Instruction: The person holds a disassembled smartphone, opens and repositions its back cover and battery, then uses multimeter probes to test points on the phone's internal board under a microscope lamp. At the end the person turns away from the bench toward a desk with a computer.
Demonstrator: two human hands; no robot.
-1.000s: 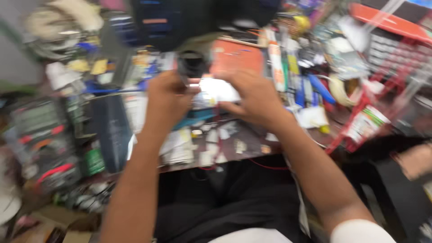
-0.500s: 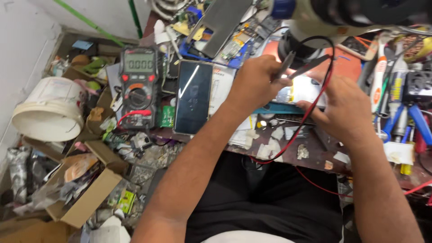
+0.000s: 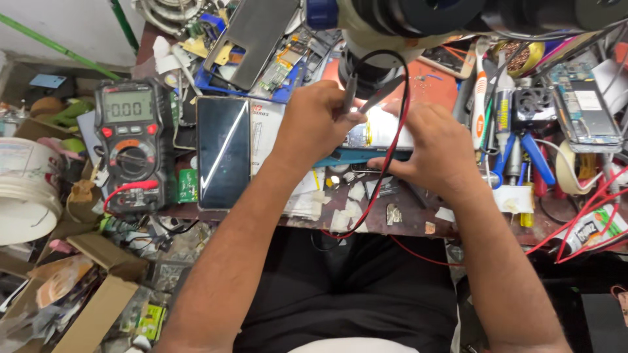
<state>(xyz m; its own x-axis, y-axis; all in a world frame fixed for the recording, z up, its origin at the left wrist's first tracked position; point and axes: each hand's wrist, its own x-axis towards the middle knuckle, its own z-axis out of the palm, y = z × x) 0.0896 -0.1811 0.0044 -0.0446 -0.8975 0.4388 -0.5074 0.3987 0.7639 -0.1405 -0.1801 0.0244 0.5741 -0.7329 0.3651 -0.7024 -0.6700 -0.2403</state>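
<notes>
Worked close above the near bench edge (image 3: 392, 229), little free room left. Left hand (image 3: 314, 127) pinched a dark probe (image 3: 351, 91); right hand (image 3: 435, 150) pinched a second probe (image 3: 386, 98), both tips down on the opened phone (image 3: 373, 140) just beyond. Crossed by red and black leads (image 3: 392, 137). Flanked left by a dark phone screen (image 3: 224, 150) and multimeter (image 3: 129, 140), right by blue-handled tools (image 3: 523, 153). Overhung farther back by the microscope head (image 3: 392, 19).

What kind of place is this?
Probably a phone repair bench. A multimeter sits by a phone, a microscope hangs overhead, and both hands work on an opened phone with probes.
</notes>
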